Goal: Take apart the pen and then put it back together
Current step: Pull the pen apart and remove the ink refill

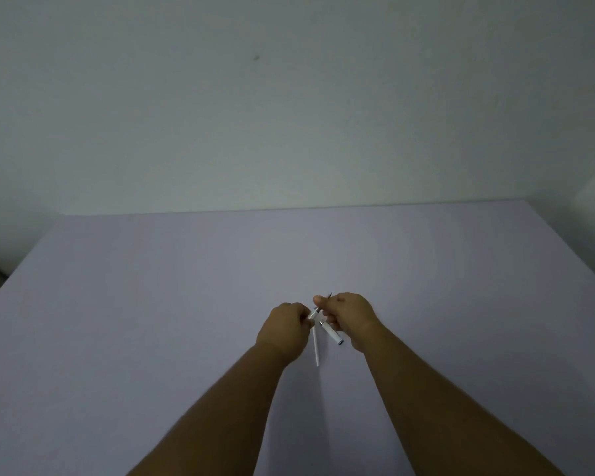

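Nearest the camera, two bare forearms reach forward over a pale lilac counter (152,304), converging so that both hands meet just above its middle. That closeness makes sense: the pen is small, and working it needs both sets of fingertips close together.

Between the wrists a thin white refill (316,348) points back toward the person. Whether it lies on the counter or hangs from the left hand's grip I cannot tell; its far end disappears at the fingers.

The left hand (284,329) is curled closed, fingertips pinching the white barrel (312,314), of which only a short stretch shows beyond the knuckles. The grip looks like a steadying one, holding the piece fixed while the other hand works.

The right hand (349,316) is also closed, its thumb and forefinger nipping a dark tip section (323,303) whose point sticks out past the fingers, away from the person. It appears to meet the barrel at a dark collar, so I judge the joint there is being twisted or pulled. Tucked lower in the same hand, a white cap (331,333) with a dark end angles down toward the counter, probably parked in the spare fingers so it is not lost.

Whether this is unscrewing or refitting cannot be read from one moment.

Beyond the hands the counter runs bare to a plain wall (289,97).
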The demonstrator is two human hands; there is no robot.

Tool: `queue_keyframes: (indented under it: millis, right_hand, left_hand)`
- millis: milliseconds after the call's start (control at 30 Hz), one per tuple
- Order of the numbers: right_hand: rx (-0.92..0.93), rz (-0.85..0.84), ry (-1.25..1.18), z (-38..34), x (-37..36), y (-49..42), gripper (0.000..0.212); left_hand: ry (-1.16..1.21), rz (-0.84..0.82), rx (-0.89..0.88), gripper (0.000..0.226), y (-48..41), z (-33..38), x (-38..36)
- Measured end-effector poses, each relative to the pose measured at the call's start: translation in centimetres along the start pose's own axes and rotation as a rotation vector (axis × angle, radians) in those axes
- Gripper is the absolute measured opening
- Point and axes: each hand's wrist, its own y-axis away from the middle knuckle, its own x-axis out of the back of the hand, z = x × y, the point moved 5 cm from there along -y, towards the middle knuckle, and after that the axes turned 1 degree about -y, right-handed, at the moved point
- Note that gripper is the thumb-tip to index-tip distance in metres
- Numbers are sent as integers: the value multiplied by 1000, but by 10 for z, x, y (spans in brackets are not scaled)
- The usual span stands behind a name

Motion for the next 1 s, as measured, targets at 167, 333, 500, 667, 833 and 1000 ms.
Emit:
queue_keyframes:
  millis: [167,333,500,667,833,1000]
  right_hand:
    - [18,-65,-157,-3,0,4,11]
    - [-4,29,-80,-3,7,6,16]
    - [-12,-21,-179,-10,5,10,14]
    - [13,7,-115,-11,6,11,12]
    - [-39,20,-111,-13,3,12,17]
    - [23,19,-142,-16,4,14,12]
  left_hand:
    - [-28,8,-13,20,4,6,2]
    - [-55,15,-19,20,6,9,4]
    - [-54,28,-18,18,8,10,8]
    - [-84,26,-26,19,10,11,9]
    - [-95,26,-25,21,12,9,12]
    - [-108,37,-27,21,12,10,12]
